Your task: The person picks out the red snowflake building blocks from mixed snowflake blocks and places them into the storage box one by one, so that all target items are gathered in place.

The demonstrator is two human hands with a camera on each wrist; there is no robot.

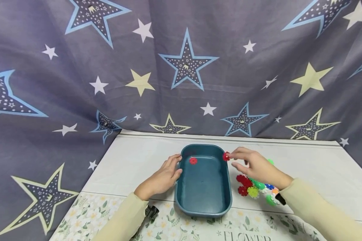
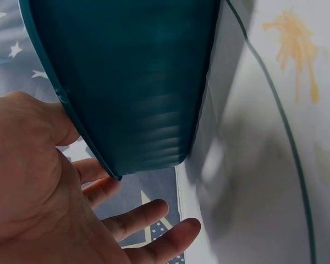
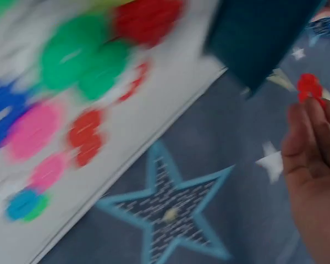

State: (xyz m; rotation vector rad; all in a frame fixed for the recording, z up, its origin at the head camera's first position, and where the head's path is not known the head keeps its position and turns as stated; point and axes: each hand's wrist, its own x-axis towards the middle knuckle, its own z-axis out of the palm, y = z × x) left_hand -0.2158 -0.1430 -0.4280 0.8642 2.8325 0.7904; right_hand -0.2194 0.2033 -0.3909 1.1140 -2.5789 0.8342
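Observation:
A dark teal rectangular plastic tub (image 1: 203,187) stands on the table, with one red flower-shaped disc (image 1: 193,161) lying inside near its far left corner. Against the tub's left rim rests my left hand (image 1: 164,175), its thumb and foremost fingertips at the edge. In the left wrist view the other fingers of that hand (image 2: 49,176) stretch loosely past the outer wall. My right hand (image 1: 256,165) pinches another red flower-shaped disc (image 1: 226,156) between its fingertips, close to the far right corner of the tub. The right wrist view shows that red disc (image 3: 309,87) protruding from the fingertips.
Right of the tub, partly under my right forearm, lies a loose pile of toothed plastic discs (image 1: 253,192) in red, green, blue and other colours. A floral cloth (image 1: 87,214) covers the near part of the table. A star-patterned curtain (image 1: 181,100) hangs behind the table.

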